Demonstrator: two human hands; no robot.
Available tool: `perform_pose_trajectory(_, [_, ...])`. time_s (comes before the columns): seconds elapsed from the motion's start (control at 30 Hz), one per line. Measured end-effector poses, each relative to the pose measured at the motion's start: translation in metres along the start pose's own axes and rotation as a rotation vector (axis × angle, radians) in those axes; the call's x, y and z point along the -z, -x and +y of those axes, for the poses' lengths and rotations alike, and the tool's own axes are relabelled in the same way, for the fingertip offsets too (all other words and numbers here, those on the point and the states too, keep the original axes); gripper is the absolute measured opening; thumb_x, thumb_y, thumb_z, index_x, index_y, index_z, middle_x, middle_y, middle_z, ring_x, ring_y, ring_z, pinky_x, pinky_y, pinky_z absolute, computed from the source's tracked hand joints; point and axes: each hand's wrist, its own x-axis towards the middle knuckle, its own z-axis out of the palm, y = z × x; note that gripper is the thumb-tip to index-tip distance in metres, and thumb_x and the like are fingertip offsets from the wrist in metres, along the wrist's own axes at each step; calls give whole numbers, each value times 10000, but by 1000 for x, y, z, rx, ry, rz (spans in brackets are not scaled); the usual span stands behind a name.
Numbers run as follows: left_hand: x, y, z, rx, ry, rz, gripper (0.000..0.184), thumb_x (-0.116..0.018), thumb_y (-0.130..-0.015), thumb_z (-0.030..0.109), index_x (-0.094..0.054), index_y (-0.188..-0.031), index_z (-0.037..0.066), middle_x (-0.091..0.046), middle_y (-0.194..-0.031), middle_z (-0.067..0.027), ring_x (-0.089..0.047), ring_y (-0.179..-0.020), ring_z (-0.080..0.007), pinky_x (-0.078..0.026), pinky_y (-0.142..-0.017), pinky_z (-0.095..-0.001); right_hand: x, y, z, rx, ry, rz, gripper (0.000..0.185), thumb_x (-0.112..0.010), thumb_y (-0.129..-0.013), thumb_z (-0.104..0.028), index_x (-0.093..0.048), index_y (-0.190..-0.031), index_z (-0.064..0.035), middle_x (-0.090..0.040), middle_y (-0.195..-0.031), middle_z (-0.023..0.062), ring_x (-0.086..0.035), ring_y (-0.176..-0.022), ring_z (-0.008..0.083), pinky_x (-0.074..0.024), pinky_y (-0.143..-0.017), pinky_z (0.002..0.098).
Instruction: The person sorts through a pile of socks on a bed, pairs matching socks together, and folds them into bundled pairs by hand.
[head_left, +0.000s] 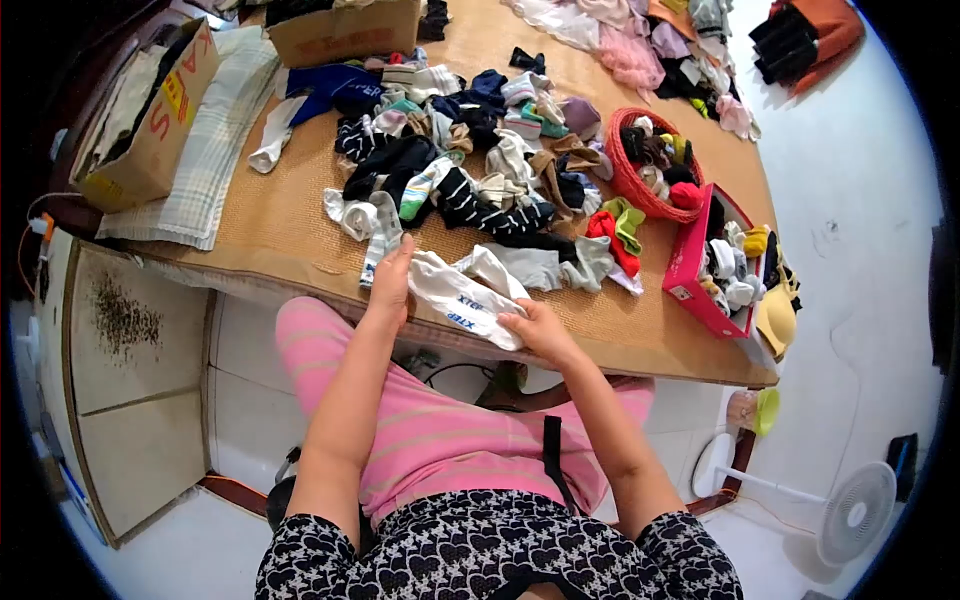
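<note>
Both the left hand (392, 285) and right hand (537, 328) grip white socks (465, 300) above the table's (330, 262) near edge.

Two cardboard boxes (160, 130) at upper left; right of centre, one red basket (622, 172) and one pink box (688, 275); one fan (857, 514), lower right; many socks (462, 300), too jumbled to count.

A home bedroom, shown by the matted bed (300, 225) and clothes (450, 150)
</note>
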Motion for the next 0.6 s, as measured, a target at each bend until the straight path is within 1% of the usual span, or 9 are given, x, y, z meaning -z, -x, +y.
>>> perform_pose_trajectory(0.1, [4, -6, 3, -2, -113, -81, 329, -539, -909, 397, -595, -937, 74, -571, -827, 31, -484, -746, -61, -394, -671, -225, 9, -18, -3, 292, 310, 144, 204, -610, -850, -211, -648, -942, -33, -629, -792, 68, -584, -704, 167, -459, -653, 280])
perform_pose_trajectory(0.17, [6, -16, -4, -103, -185, -95, 376, -550, -890, 450, -607, -977, 88, -561, -901, 19, -469, -882, -89, -368, -806, -269, 13, -20, -23, 340, 390, 141, 183, -623, -823, -208, -650, -937, -67, -625, -939, 88, -594, -852, 250, -465, -728, 324])
perform_pose_trajectory(0.23, [7, -24, -9, -117, -165, -105, 362, -556, -896, 420, -594, -1008, 78, -557, -904, 33, -466, -866, -73, -371, -789, -248, 10, -24, -33, 797, 852, 277, 185, -641, -793, -205, -645, -942, -94, -592, -1091, 80, -534, -1024, 288, -433, -840, 366])
perform_pose_trajectory(0.27, [8, -27, -12, -137, -188, -84, 349, -555, -901, 400, -588, -1024, 75, -557, -914, 31, -470, -861, -72, -371, -785, -240, 14, -30, -28, 831, 915, 209, 180, -617, -788, -195, -646, -952, -128, -567, -1157, 78, -458, -1141, 301, -376, -917, 449])
perform_pose_trajectory(0.3, [8, -29, -13, -157, -210, -64, 337, -554, -906, 381, -583, -1040, 73, -557, -924, 30, -473, -856, -70, -371, -780, -231, 19, -37, -23, 833, 919, 210, 180, -617, -788, -195, -646, -952, -128, -567, -1157, 78, -458, -1141, 301, -376, -917, 449])
perform_pose_trajectory(0.37, [5, -25, -6, -127, -234, -20, 304, -536, -924, 333, -576, -1048, 58, -556, -940, 16, -481, -849, -77, -381, -771, -236, 37, -51, -12, 560, 1287, 426, 191, -578, -801, -189, -658, -972, -158, -570, -1168, 73, -473, -1132, 290, -352, -911, 506])
perform_pose_trajectory(0.43, [9, -30, -7, -236, -226, 93, 278, -516, -938, 287, -566, -1053, 39, -553, -939, 1, -484, -843, -85, -391, -756, -240, 53, -61, -21, 257, 1304, 616, 200, -578, -784, -205, -676, -945, -137, -585, -1082, 67, -506, -1026, 283, -347, -868, 531])
perform_pose_trajectory(0.5, [11, -34, -3, -253, -249, 135, 255, -507, -942, 261, -564, -1031, 29, -555, -929, -11, -488, -828, -87, -401, -731, -235, 59, -69, -34, 212, 1419, 800, 128, -590, -766, -175, -666, -829, -94, -591, -957, 66, -521, -932, 260, -399, -780, 469])
perform_pose_trajectory(0.6, [6, -36, 3, -274, -293, 186, 189, -548, -911, 213, -585, -943, 30, -559, -838, -13, -494, -723, -99, -412, -650, -248, 66, -95, -63, 568, 1131, 719, 117, -603, -759, -130, -634, -827, -40, -558, -958, 98, -512, -908, 297, -427, -756, 414])
